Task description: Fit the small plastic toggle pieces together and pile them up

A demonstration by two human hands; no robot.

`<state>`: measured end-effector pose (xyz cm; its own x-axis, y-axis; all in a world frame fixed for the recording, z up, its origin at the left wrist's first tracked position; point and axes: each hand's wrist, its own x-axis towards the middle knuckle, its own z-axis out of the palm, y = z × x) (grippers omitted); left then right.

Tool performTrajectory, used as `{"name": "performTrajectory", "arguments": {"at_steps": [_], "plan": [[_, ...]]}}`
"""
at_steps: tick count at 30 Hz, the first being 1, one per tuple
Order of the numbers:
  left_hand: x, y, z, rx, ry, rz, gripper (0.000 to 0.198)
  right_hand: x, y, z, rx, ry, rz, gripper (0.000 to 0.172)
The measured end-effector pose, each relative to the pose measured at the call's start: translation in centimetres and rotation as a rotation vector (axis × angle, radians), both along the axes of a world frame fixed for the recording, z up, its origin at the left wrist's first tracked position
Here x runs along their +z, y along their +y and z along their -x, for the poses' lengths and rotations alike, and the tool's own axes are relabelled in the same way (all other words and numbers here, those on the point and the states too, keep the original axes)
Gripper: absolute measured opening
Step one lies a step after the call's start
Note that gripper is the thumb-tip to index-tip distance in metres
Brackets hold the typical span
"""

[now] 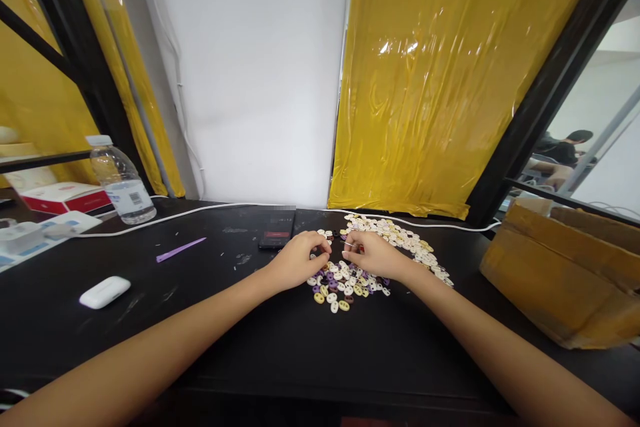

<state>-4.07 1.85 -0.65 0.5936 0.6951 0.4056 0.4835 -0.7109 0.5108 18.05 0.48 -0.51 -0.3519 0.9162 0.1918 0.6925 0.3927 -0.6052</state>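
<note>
Small oval pieces with holes, in white, yellow, purple and brown, form a loose pile (pixel 344 285) on the black table (pixel 280 347). My left hand (pixel 302 259) is curled at the pile's left edge, its thumb and fingers bent towards each other; whatever it holds is too small to make out. My right hand (pixel 373 253) is just to the right, over the pile, pinching a thin, needle-like rod (pixel 349 243) that points left towards my left hand. Behind my right hand, a wide band of mostly white pieces (pixel 400 237) curves away to the right.
A dark phone (pixel 277 233) lies behind my left hand. Further left are a purple strip (pixel 181 249), a white earphone case (pixel 105 292), a water bottle (pixel 123 183) and a power strip (pixel 75 220). A cardboard box (pixel 560 273) stands right. A white cable crosses the back.
</note>
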Motion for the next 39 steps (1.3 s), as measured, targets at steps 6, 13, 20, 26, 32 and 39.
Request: {"name": "performTrajectory", "arguments": {"at_steps": [6, 13, 20, 26, 32, 39], "plan": [[0.2, -0.2, 0.1, -0.114, -0.033, -0.073, 0.011, 0.8, -1.1, 1.4, 0.105, 0.394, 0.118, 0.016], [1.4, -1.0, -0.1, -0.217, 0.041, -0.157, 0.027, 1.7, -2.0, 1.7, 0.169, 0.365, 0.084, 0.011], [1.3, -0.8, 0.3, -0.166, 0.133, -0.184, 0.024, 2.4, -1.5, -1.5, 0.187, 0.075, 0.200, 0.009], [0.9, -0.1, 0.3, -0.071, 0.103, -0.180, 0.022, 0.5, 0.5, -2.0, -0.069, -0.021, -0.125, 0.020], [0.2, 0.2, 0.2, -0.032, 0.057, -0.160, 0.018, -0.1, 1.1, -0.1, -0.186, -0.253, -0.151, 0.023], [0.2, 0.2, 0.2, -0.042, 0.032, -0.136, 0.016, 0.4, 0.6, 0.2, -0.201, -0.226, -0.196, 0.011]]}}
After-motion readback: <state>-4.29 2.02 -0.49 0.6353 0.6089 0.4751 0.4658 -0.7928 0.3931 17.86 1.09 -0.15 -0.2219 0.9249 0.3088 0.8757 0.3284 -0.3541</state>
